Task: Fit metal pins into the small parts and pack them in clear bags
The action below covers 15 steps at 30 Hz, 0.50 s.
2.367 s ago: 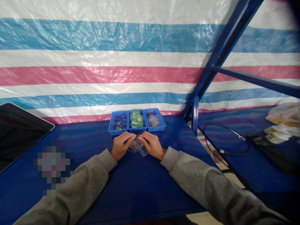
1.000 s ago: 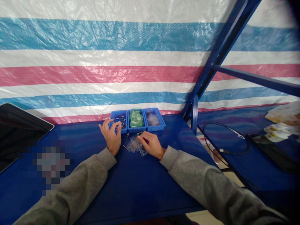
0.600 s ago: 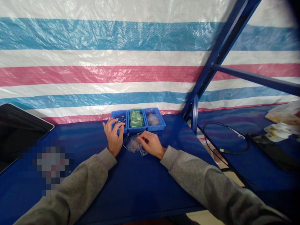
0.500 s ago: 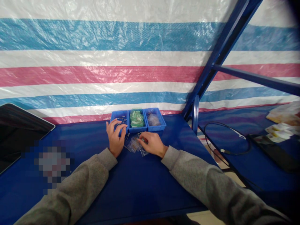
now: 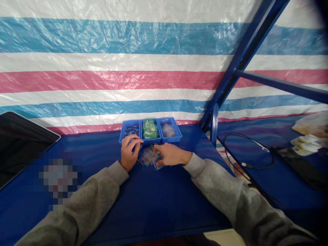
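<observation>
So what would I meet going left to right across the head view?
Black flat panel, blue plastic bin of metal pieces, blue plastic bin of green packets, blue plastic bin of clear bags, looped black cable.

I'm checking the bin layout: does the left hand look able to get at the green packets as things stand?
Probably yes: the left hand is close to the middle bin, which is open on top, and nothing seems to cover the green packets in it.
</observation>
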### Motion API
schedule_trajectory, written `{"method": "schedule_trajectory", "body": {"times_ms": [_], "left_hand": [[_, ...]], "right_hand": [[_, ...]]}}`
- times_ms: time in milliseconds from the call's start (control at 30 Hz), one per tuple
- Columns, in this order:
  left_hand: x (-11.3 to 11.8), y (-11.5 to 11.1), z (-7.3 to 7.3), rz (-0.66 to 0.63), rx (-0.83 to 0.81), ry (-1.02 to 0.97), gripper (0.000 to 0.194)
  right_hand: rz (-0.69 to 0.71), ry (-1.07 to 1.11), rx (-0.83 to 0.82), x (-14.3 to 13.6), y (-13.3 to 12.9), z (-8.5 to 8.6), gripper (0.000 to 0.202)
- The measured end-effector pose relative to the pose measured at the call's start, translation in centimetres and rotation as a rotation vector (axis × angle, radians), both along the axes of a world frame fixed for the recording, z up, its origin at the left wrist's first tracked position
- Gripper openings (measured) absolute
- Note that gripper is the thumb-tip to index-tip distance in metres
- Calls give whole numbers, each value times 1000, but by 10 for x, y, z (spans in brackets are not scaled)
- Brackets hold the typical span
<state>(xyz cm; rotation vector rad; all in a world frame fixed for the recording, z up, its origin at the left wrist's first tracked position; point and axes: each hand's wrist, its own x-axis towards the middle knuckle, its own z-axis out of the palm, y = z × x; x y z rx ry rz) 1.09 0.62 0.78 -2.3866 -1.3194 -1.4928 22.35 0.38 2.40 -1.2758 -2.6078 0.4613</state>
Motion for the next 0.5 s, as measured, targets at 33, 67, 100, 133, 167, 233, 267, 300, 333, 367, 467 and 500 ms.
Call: {"method": "schedule_trajectory", "body": {"times_ms": [33, 67, 100, 133, 167, 233, 267, 300, 333, 367, 467, 500], "left_hand": [[0, 0, 0, -1, -1, 0, 18], [0, 0, 0, -1, -1, 0, 18], [0, 0, 1, -3, -2, -1, 18], [0, 0, 1, -6, -3, -2, 18], [0, -1, 1, -10, -4, -3, 17], [0, -1, 2, -17, -6, -4, 17], [0, -1, 2, -19, -9, -3, 17], [0, -1, 2, -21, -11, -4, 17], [0, -1, 2, -22, -13, -4, 17], [0, -1, 2, -24, -15, -6, 17], [0, 0, 2, -31, -13, -15, 16], [0, 0, 2, -33, -10, -19, 16]], "right_hand": [[-2, -17, 0, 0, -1, 1, 48], [-8, -31, 0, 0, -2, 2, 48], [-21, -44, 0, 0, -2, 4, 47], [-41, -56, 1, 0, -3, 5, 44], [-66, -71, 4, 0, -3, 7, 39], [-117, -112, 8, 0, -4, 11, 25], [-139, -133, 8, -1, -4, 12, 20], [-157, -151, 6, -2, -4, 14, 16], [-174, -164, 5, -2, -4, 15, 13], [-191, -176, 6, -3, -4, 16, 12], [-232, -231, 1, -4, -5, 17, 18], [-239, -256, -9, -4, -6, 18, 21]]}}
